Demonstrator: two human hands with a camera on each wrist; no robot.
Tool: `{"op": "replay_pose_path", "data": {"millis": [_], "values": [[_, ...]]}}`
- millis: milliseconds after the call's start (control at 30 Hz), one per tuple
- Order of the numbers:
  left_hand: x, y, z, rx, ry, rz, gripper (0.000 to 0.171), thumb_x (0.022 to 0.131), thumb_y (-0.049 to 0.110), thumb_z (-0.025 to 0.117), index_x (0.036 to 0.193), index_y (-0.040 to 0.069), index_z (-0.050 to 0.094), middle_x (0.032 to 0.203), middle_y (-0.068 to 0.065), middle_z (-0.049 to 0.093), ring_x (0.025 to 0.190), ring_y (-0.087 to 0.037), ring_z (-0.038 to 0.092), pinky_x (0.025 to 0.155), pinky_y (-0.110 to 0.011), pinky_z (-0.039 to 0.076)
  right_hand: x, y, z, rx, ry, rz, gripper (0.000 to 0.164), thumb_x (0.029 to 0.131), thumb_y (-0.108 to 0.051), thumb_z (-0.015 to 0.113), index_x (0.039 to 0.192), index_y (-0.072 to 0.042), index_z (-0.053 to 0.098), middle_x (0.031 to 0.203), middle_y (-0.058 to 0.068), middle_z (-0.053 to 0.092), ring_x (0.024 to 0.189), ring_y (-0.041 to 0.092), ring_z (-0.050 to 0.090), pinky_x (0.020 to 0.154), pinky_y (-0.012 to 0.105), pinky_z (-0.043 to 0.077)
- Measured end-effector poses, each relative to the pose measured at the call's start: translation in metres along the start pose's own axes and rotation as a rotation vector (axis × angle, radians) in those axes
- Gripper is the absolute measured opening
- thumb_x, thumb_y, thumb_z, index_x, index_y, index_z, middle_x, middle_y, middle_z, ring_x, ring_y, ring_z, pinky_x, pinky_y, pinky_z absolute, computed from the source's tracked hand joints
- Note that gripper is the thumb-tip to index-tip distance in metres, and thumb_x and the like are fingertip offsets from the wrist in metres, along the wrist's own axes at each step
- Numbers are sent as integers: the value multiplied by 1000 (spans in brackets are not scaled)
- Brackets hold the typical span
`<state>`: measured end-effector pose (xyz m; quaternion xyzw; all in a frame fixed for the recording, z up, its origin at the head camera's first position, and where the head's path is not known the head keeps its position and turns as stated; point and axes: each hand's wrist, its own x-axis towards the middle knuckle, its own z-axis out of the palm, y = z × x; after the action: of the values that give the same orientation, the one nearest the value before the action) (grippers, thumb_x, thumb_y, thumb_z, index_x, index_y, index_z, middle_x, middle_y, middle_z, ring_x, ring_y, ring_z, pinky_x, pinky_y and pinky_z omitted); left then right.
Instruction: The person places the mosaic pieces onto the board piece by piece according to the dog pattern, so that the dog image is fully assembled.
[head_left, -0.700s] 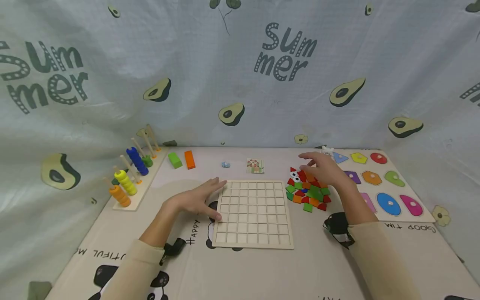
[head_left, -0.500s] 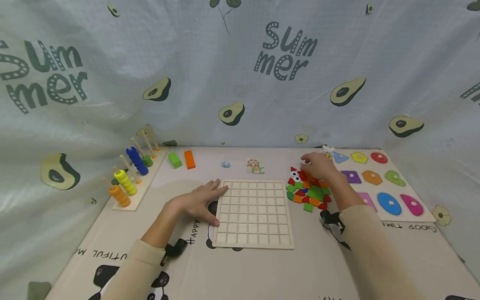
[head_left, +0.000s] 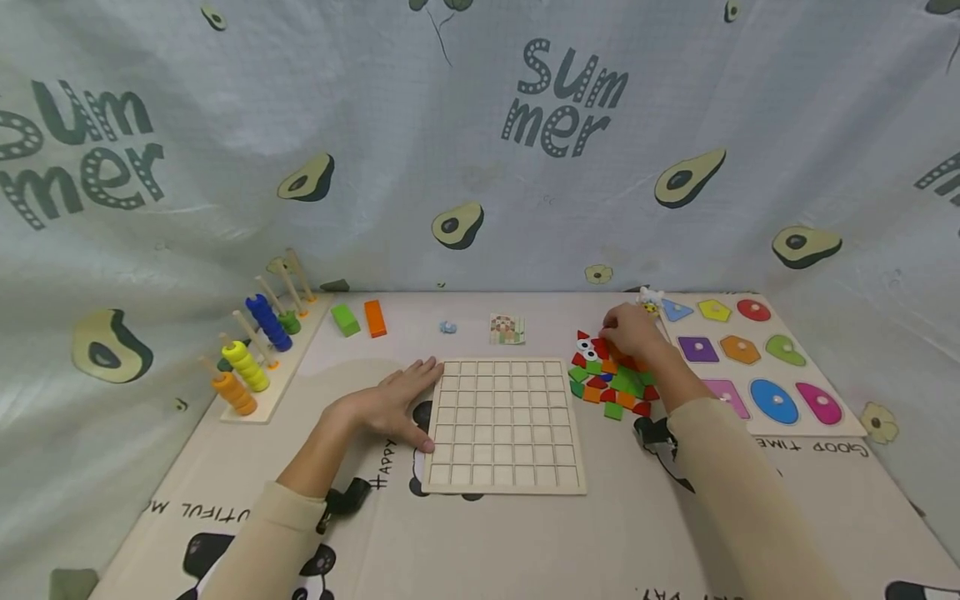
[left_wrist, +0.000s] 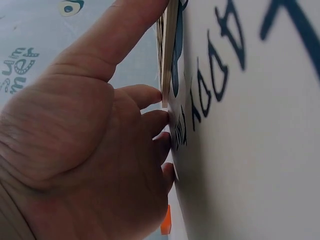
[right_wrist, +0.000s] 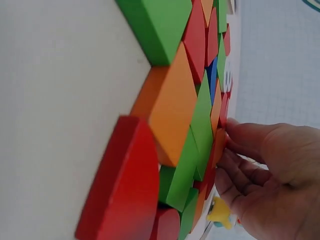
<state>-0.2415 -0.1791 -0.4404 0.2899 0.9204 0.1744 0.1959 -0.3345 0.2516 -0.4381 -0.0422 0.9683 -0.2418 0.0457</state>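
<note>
My left hand (head_left: 390, 406) rests along the left edge of a pale wooden grid board (head_left: 504, 490), thumb and fingers spread. In the left wrist view its thumb and index finger touch the board's side (left_wrist: 170, 55). My right hand (head_left: 637, 333) is at the far side of a flat cluster of coloured wooden blocks (head_left: 630, 382), red, green, orange and blue. Seen from the right wrist, thumb and fingertips (right_wrist: 235, 131) pinch an orange block (right_wrist: 220, 141) at the cluster's edge. That block is partly hidden by the fingers.
At left stands a peg board (head_left: 288, 375) with coloured rings. Green (head_left: 346, 320) and orange blocks (head_left: 375, 318), a small blue piece (head_left: 447, 327) and a picture card (head_left: 507, 329) lie along the back. A shape puzzle board (head_left: 817, 429) lies at right, a small white figure (head_left: 649, 297) beside it.
My right hand's spread fingers have come down and drawn together at the far side of the block cluster. The left hand stays at the grid board's edge, its thumb slightly lower.
</note>
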Motion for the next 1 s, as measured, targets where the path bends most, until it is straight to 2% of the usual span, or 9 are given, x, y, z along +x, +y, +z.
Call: {"op": "replay_pose_path", "data": {"millis": [200,433,533,733,900,1000], "values": [[0,-2,0,-9,-3,-8,128,62,65,79,156,16,8,162,-6,0,148,-25,-1,119,-49,4,1,2,-1,77,-21,47,29,94,-17,62,116,1,60,112,19,60,99,33,55,90,45,52],[-1,-3,0,-8,3,-2,127,62,66,78,156,17,8,162,-6,0,148,-25,-2,119,-49,3,-1,2,-4,132,-2,84,23,92,-18,65,110,-3,61,105,16,59,94,31,54,82,41,54],[-1,-3,0,-17,1,3,127,62,66,78,156,16,9,161,-6,0,148,-25,-2,119,-49,3,-1,5,-2,154,15,75,22,91,-17,67,108,-5,59,102,14,58,93,30,53,81,39,54],[-1,-4,0,-23,1,-1,128,61,67,78,156,17,8,162,-4,-1,148,-24,-2,119,-49,3,0,11,-1,145,22,20,28,91,-16,66,117,-7,60,104,14,59,93,29,54,83,40,54],[-1,-4,1,-25,4,0,127,61,67,78,156,18,9,162,-4,-1,148,-24,-2,119,-49,4,2,10,-2,128,9,-16,21,91,-16,66,111,-9,62,105,13,60,94,30,54,81,41,54],[-2,-4,1,-28,3,-1,126,62,67,78,156,18,9,162,-4,-1,148,-24,-2,119,-49,4,1,4,-5,141,32,-58,16,92,-16,65,107,-10,63,103,11,62,92,28,56,79,40,55]]}}
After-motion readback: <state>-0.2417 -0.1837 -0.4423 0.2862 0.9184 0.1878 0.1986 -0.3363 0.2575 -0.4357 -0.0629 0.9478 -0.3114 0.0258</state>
